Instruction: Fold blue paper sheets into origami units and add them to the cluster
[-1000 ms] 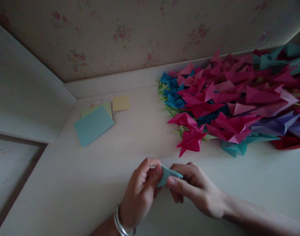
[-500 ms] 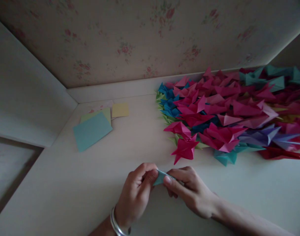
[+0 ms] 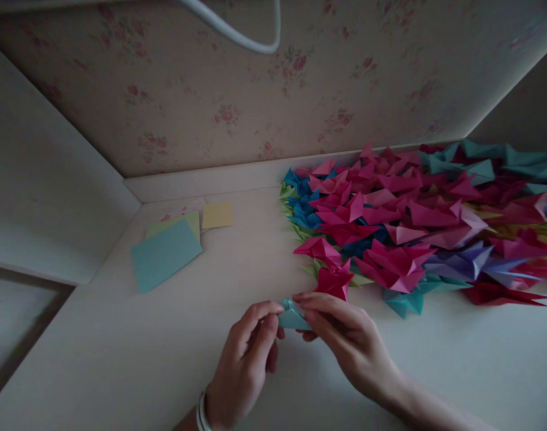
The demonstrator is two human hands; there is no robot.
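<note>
Between my hands, above the white tabletop, is a small folded piece of light-blue paper. My left hand pinches its left end between thumb and fingers. On the other end, my right hand has its thumb and index finger closed, covering part of the folds. A peak of paper stands up in the middle of the piece. Just beyond my right hand lies a dark pink folded paper figure, at the near corner of a large pile of such figures.
At the left lie a light-blue sheet, a green sheet partly under it and a yellow square note. Flowered wallpaper backs the white table. A white cable hangs at the top. A white panel stands left.
The light-blue paper has turned in my fingers and now shows a raised fold in the middle. My right hand's fingers have shifted up along it. The view has tilted up slightly.
</note>
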